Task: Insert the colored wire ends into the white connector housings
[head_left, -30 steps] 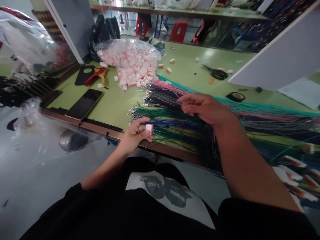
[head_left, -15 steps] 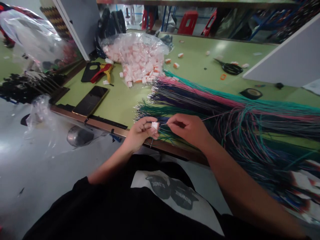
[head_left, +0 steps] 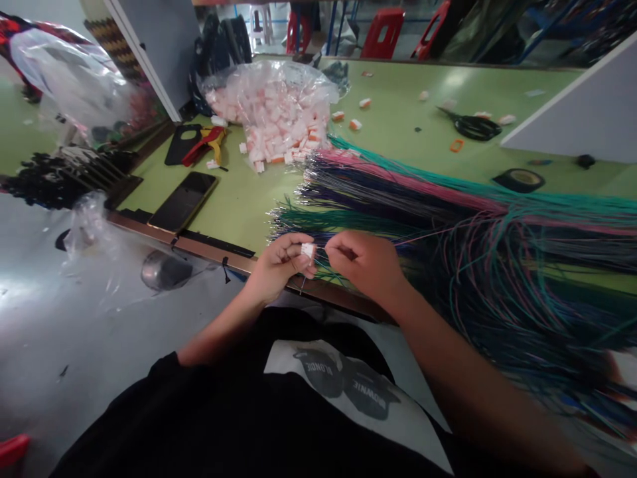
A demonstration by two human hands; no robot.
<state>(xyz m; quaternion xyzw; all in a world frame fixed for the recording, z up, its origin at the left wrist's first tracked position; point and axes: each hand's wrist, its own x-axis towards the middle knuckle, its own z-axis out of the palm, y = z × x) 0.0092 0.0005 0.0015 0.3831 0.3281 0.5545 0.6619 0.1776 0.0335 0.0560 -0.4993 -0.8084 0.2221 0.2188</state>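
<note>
My left hand (head_left: 279, 265) pinches a small white plastic connector (head_left: 308, 250) at the near edge of the green table (head_left: 239, 206). My right hand (head_left: 365, 265) sits right beside it, fingers pinched on a thin pink wire (head_left: 423, 236) whose tip meets the connector. Both hands hover over the cut ends of a wide bundle of coloured wires (head_left: 398, 192), pink, green, blue and grey, which fans across the table to the right.
A clear bag of white connectors (head_left: 279, 109) lies at the back, with loose ones around it. A black phone (head_left: 182, 201), a red and yellow tool (head_left: 204, 143), scissors (head_left: 472, 126) and a tape roll (head_left: 520, 179) lie on the table. White panels stand left and right.
My right hand came off the wire bundle with a pink wire and moved down and left to the connector in my left hand. The left hand stayed put.
</note>
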